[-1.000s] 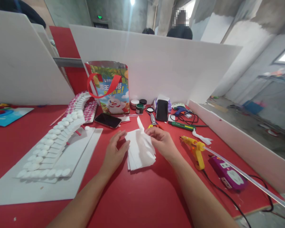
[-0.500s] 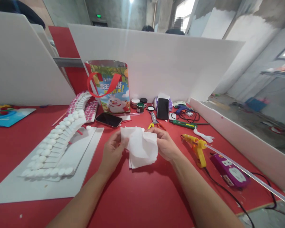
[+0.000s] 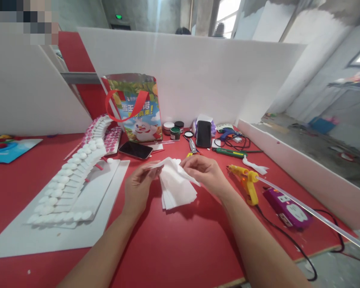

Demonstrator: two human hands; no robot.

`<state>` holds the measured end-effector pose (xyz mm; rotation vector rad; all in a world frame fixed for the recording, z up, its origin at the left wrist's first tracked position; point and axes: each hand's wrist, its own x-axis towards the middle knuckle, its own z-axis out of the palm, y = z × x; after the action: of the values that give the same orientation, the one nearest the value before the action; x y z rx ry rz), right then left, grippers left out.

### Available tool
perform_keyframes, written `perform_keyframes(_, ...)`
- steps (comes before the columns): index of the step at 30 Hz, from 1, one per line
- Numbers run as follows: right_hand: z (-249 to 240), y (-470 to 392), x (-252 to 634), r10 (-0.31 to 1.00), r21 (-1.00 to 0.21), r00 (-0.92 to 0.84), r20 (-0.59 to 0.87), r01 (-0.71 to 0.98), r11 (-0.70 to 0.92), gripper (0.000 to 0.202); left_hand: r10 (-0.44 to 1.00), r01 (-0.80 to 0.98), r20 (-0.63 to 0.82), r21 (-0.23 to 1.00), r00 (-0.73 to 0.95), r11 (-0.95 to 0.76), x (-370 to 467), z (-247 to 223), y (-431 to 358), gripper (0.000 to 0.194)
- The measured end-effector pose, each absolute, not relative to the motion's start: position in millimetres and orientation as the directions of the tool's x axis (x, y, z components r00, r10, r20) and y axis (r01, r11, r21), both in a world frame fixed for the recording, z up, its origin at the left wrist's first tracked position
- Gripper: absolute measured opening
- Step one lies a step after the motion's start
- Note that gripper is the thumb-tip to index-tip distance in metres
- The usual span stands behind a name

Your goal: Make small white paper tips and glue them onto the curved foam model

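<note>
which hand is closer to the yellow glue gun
Right. The right hand is left of the yellow glue gun, not touching it; the left hand is farther left, on the other side of the white sheets.

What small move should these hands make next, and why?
Perhaps draw the left hand and right hand gently apart to smooth the top white sheet: both pinch it, and it looks bent between them, over the other white sheets.
</note>
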<state>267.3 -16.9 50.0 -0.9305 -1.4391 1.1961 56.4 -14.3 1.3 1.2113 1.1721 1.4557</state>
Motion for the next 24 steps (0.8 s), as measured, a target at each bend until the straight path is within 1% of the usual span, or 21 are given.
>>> perform_keyframes(1, 50, -17, 268, 0.939, -0.963, -0.249, 0.236, 0.070, 0.260, 0.012, 0.982, -0.070, 0.167, 0.982, -0.084, -0.173, 57, 1, -13, 0.031)
perform_keyframes(3, 47, -16, 269, 0.923, -0.905, -0.325, 0.206, 0.295, 0.306, 0.003, 0.990, -0.077, 0.139, 0.988, 0.025, -0.137, 57, -2, -11, 0.043)
perform_keyframes(5, 42, -14, 269, 0.930, -0.842, -0.345, 0.129, 0.456, 0.286, 0.006, 0.993, -0.083, 0.075, 0.994, 0.086, -0.068, 56, -4, -8, 0.055)
perform_keyframes(6, 40, -12, 268, 0.934, -0.824, -0.343, 0.099, 0.498, 0.270, 0.009, 0.994, -0.090, 0.057, 0.995, 0.088, -0.049, 56, -5, -8, 0.058)
perform_keyframes(8, 37, -12, 267, 0.940, -0.811, -0.331, 0.082, 0.527, 0.256, 0.009, 0.997, -0.086, 0.050, 0.995, 0.059, -0.045, 56, -6, -7, 0.058)
perform_keyframes(10, 36, -13, 264, 0.943, -0.804, -0.314, 0.113, 0.528, 0.273, 0.006, 0.998, -0.082, 0.049, 0.996, 0.033, -0.046, 56, -6, -8, 0.057)
perform_keyframes(13, 35, -18, 255, 0.936, -0.743, -0.310, 0.169, 0.584, 0.328, 0.024, 0.998, -0.062, 0.039, 0.997, 0.040, -0.037, 56, -4, -8, 0.058)
perform_keyframes(15, 31, -19, 247, 0.930, -0.674, -0.317, 0.185, 0.648, 0.355, 0.031, 0.998, -0.019, 0.051, 0.999, 0.042, -0.050, 57, -3, -9, 0.056)
perform_keyframes(18, 22, -18, 237, 0.926, -0.622, -0.308, 0.218, 0.687, 0.375, 0.024, 0.994, 0.049, 0.103, 0.993, 0.032, -0.104, 58, -2, -9, 0.047)
perform_keyframes(21, 17, -14, 236, 0.916, -0.669, -0.312, 0.252, 0.628, 0.398, 0.019, 0.991, 0.062, 0.127, 0.990, 0.035, -0.129, 59, -3, -10, 0.041)
perform_keyframes(24, 20, -11, 243, 0.929, -0.756, -0.258, 0.266, 0.541, 0.367, 0.015, 0.994, 0.065, 0.103, 0.992, 0.031, -0.105, 59, -3, -10, 0.043)
